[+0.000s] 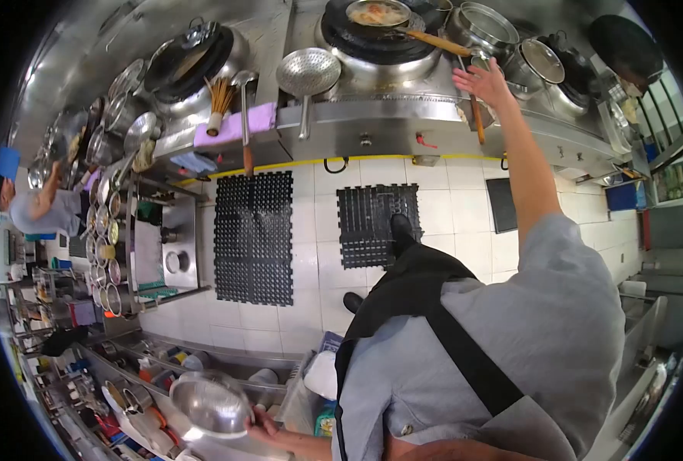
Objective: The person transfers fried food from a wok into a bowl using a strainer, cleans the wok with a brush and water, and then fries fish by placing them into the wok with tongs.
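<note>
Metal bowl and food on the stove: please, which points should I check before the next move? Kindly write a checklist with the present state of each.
1. Left hand grips the metal bowl at its edge: ok.
2. Metal bowl is beside the stove: not ok, it is on the opposite side of the walkway.
3. Right hand is closed on the long wooden handle: not ok, it is open near it.
4. Food is cooked through: cannot tell.
5. Both feet are on the black mat: not ok, one is on the tiles.
6. Other person is well away: ok.
</note>
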A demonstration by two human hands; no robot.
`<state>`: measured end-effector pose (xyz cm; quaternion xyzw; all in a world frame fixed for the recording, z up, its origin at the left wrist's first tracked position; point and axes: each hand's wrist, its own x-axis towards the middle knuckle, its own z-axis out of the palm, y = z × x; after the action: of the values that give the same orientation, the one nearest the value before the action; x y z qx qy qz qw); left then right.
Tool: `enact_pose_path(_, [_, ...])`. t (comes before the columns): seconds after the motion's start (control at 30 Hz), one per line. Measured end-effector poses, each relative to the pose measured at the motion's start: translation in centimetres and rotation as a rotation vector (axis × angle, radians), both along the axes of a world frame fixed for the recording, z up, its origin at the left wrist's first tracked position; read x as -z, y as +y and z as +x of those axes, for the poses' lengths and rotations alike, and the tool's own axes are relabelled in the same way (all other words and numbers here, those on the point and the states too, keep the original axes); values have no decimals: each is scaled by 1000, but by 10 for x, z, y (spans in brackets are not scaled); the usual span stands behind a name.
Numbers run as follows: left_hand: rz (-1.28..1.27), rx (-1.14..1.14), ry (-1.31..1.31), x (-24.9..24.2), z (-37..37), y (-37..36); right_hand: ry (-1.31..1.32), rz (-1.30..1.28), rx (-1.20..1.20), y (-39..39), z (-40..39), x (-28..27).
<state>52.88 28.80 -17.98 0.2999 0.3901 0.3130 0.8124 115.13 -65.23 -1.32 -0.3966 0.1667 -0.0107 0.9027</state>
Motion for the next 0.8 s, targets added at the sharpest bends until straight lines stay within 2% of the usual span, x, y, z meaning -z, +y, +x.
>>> enact_pose_path(0.03, [-186,-83,-68,-50,76,-77,-7,43,-7,-4,23,-4])
enact_pose_path(0.1, [-143,138,113,-35,135,-120,-109,217,-204,-37,87,29])
enact_pose_path(0.13, [-142,254,137,-50,174,-161,-164,301,-303,-49,114,41])
enact_pose_path(0.17, [-144,368,159,-66,215,-208,-73,360,-217,-36,129,34])
enact_pose_path(0.2, [-119,424,203,-63,245,-238,-53,369,-312,-30,145,26])
enact_pose_path(0.23, [-93,480,249,-60,270,-266,-119,357,-494,-35,174,46])
enact_pose_path(0.27, [-103,504,257,-66,297,-299,-55,266,-441,-17,181,42])
enact_pose_path(0.33, [-140,617,246,-72,340,-352,37,511,-520,-5,201,39])
enact_pose_path(0.37, [-170,704,232,-73,356,-372,111,611,-530,1,202,26])
enact_pose_path(0.4, [-141,762,256,-73,370,-390,115,587,-501,2,196,12])
enact_pose_path(0.5, [-25,935,281,-85,415,-442,85,345,-497,1,150,-9])
enact_pose_path(0.63, [53,1132,284,-84,462,-492,105,362,-430,-19,133,6])
enact_pose_path(0.67, [44,1141,265,-87,474,-507,133,316,-392,-18,119,-8])
enact_pose_path(0.8, [80,1238,310,-79,517,-540,12,174,-370,-36,89,-4])
